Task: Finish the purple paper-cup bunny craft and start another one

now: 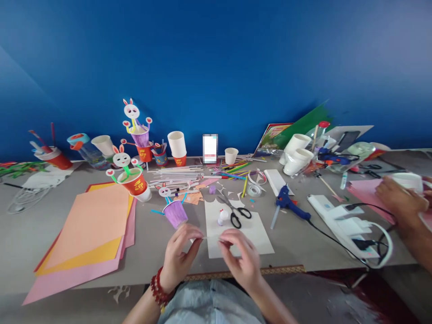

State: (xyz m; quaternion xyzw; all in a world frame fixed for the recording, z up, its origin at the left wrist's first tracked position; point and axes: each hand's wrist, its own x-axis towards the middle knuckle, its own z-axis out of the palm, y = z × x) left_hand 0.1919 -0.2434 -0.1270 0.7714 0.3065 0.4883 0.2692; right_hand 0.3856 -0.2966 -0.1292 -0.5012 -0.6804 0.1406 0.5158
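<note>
Above the table's front edge, my left hand (181, 249) and my right hand (242, 257) face each other, each closed in a pinch. Something thin and pale shows at the fingertips, too small to name. Beneath them lies a white sheet of paper (258, 240), holding black-handled scissors (236, 213) and a small white figure with a red top (222, 216). Just behind my left hand, a purple paper cup (175, 213) with blue pipe-cleaner arms and a rabbit face (165, 191) is tilted.
Coloured paper (91, 220) is stacked at left, near red cup rabbits (131, 182). Pipe cleaners and markers (232, 171) lie behind. A blue glue gun (288, 202) and a corded power strip (337, 222) are at right. Another person's hands (401, 198) hold a white cup (408, 181).
</note>
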